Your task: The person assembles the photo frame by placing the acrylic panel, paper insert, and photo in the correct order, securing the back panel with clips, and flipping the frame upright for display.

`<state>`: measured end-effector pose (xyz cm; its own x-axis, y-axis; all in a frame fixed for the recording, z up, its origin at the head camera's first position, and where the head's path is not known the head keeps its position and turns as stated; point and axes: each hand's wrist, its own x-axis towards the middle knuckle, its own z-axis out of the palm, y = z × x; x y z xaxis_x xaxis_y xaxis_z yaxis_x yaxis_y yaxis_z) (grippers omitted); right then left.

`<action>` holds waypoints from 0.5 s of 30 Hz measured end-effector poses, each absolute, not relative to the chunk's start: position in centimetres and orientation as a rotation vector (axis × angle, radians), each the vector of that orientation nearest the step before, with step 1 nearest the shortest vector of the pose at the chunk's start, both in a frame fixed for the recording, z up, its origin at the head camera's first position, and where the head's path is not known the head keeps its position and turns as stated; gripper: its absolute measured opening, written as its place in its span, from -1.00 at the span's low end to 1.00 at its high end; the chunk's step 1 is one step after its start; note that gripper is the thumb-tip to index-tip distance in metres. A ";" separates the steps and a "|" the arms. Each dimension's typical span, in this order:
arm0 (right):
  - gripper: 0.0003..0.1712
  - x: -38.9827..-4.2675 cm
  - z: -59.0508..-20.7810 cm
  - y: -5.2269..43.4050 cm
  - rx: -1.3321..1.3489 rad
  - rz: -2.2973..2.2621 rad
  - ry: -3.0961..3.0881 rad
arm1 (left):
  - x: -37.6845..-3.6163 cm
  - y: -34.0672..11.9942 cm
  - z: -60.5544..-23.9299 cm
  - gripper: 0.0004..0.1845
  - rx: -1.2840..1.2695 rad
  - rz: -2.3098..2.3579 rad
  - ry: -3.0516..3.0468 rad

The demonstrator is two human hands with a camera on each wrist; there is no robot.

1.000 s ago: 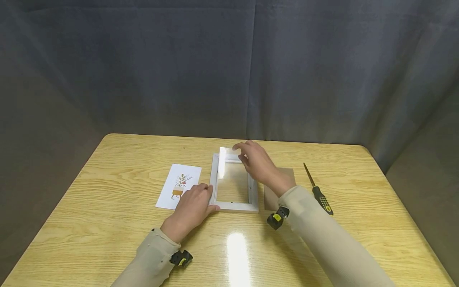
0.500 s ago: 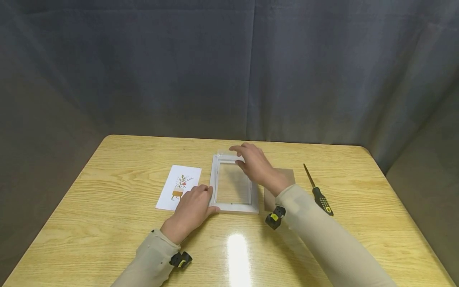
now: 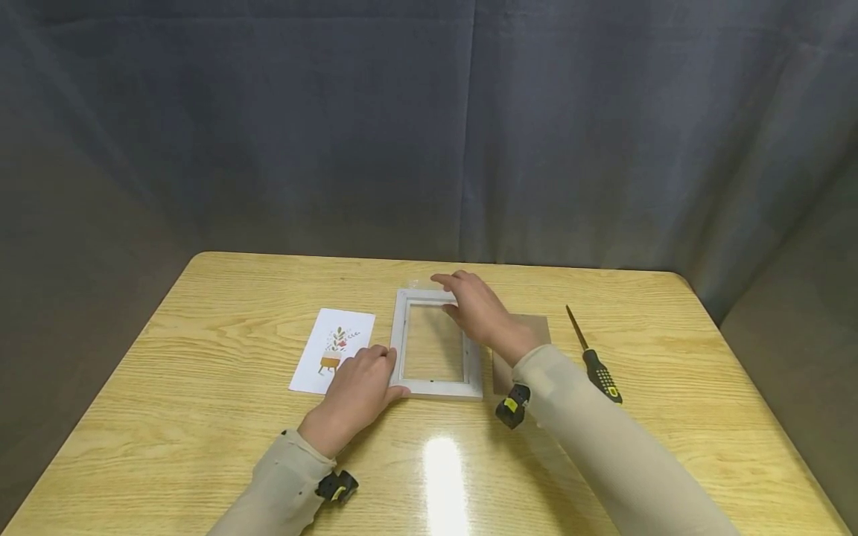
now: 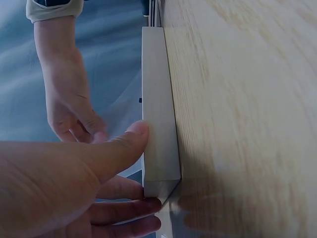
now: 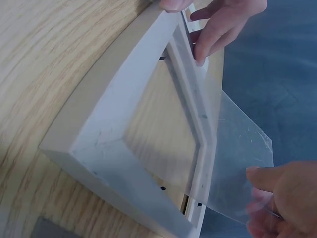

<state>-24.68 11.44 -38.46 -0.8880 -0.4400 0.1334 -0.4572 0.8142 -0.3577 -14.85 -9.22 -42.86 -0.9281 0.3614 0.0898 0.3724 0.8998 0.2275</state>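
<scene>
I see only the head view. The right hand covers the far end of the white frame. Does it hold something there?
Observer: Yes. In the right wrist view the right hand pinches a clear sheet by its corner.
Operator: Is the sheet already flat inside the frame?
Observer: Not fully. One end lies in the white frame; the held end sticks out past its edge.
Operator: And how does the left hand grip?
Observer: The left wrist view shows the left hand with its thumb pressed on the frame's side and fingers round its corner.
</scene>
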 end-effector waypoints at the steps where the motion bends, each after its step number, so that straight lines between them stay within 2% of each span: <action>1: -0.40 -24.7 -38.5 11.4 0.727 0.599 -2.951 | -14.8 -9.2 -42.9 -0.27 -0.581 -0.375 -3.019; 15: -0.41 -25.1 -39.2 10.9 0.695 0.612 -2.982 | -14.7 -9.2 -42.7 -0.29 -0.575 -0.383 -3.021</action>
